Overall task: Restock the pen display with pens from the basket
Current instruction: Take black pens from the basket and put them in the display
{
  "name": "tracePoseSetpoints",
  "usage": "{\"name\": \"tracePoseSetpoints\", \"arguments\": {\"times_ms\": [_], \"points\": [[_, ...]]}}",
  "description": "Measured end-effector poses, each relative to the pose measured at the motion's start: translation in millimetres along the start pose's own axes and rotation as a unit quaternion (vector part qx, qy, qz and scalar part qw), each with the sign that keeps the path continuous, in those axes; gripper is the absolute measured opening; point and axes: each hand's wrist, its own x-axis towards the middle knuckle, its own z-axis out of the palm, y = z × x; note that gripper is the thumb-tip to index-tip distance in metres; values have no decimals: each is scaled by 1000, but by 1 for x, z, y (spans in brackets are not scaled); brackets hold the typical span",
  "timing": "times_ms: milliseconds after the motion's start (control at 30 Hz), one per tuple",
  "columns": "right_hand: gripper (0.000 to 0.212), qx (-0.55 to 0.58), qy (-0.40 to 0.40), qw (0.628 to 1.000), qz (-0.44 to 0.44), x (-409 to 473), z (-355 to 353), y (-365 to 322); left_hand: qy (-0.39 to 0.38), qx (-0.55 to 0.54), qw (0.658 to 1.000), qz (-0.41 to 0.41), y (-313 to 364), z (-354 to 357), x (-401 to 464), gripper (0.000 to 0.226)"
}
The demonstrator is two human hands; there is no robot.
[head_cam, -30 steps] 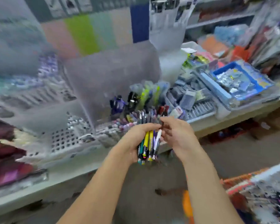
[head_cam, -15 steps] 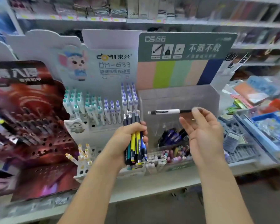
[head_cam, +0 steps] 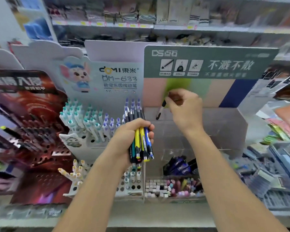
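My left hand (head_cam: 131,136) grips a bundle of pens (head_cam: 141,144) upright, with yellow, blue, teal and black barrels, in front of the displays. My right hand (head_cam: 184,108) is raised before the grey tiered pen display (head_cam: 224,128) and pinches a single white pen with a black grip (head_cam: 161,111). The pen points tip down toward the upper left tier. That display carries a green header card and coloured stripes. Its lower tier holds a few dark blue pens (head_cam: 179,164). No basket is in view.
A white DOMI pen stand (head_cam: 90,124) with teal and purple capped pens stands to the left. Beside it is a dark red perforated display (head_cam: 32,131). Pastel erasers (head_cam: 174,188) fill the front tray. Stationery boxes (head_cam: 278,164) crowd the right. Shelves run above.
My right hand has risen and turned the single pen from lying level to pointing down at the grey display. The view has tilted up slightly. My left hand keeps its bundle.
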Motion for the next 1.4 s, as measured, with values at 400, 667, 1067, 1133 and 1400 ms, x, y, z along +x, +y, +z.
{"name": "tracePoseSetpoints", "arguments": {"times_ms": [400,667,1067,1133,1400], "points": [[24,-25,19,997,71,-1,28,14,18,52,998,-4,5,2,2,20],[22,75,42,985,148,-22,-1,-28,-39,73,997,14,19,18,5,13],[15,431,-85,832,339,-23,-21,-56,-84,10,996,-14,30,32,11,17],[9,440,-38,837,325,-18,-23,-58,-64,-25,998,0,33,31,9,12],[10,429,124,869,213,-1,-37,-41,-13,-81,997,2,40,2,15,26]]}}
